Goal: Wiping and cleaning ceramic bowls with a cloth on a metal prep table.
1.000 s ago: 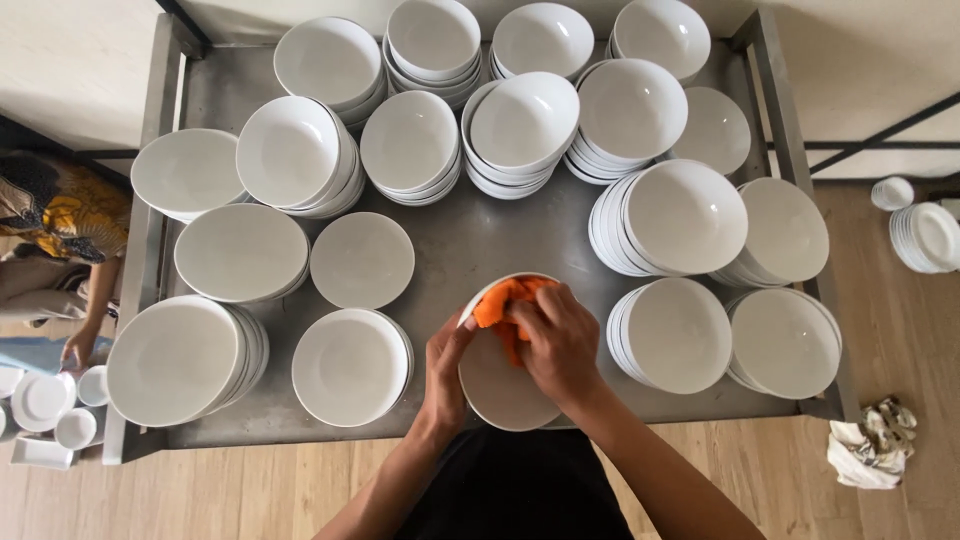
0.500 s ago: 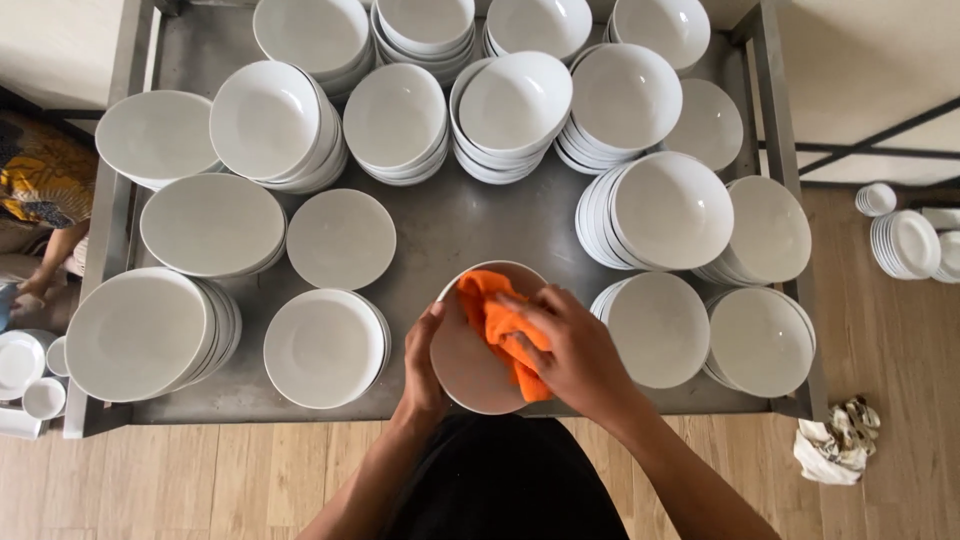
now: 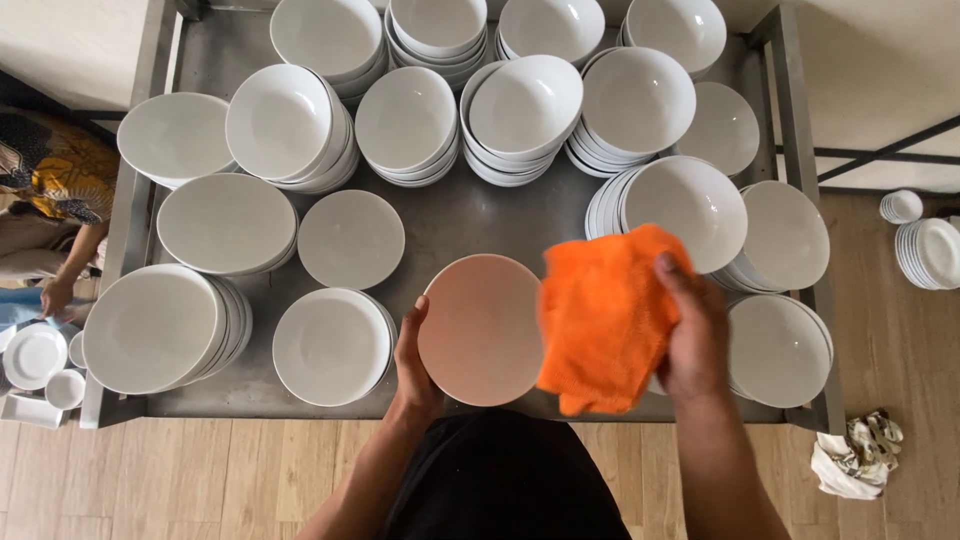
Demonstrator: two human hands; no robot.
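The left hand [image 3: 413, 355] grips a plate [image 3: 480, 330] by its edge. The right hand [image 3: 695, 335] pinches an orange cloth [image 3: 600, 315] just beside it, over a metal table [image 3: 460, 220].

Two bare forearms, no sleeves, watch or rings visible; left hand [image 3: 412, 362] and right hand [image 3: 693, 335] ungloved, short nails on the fingers [image 3: 668, 275]; black garment [image 3: 500, 480] covers the torso below.
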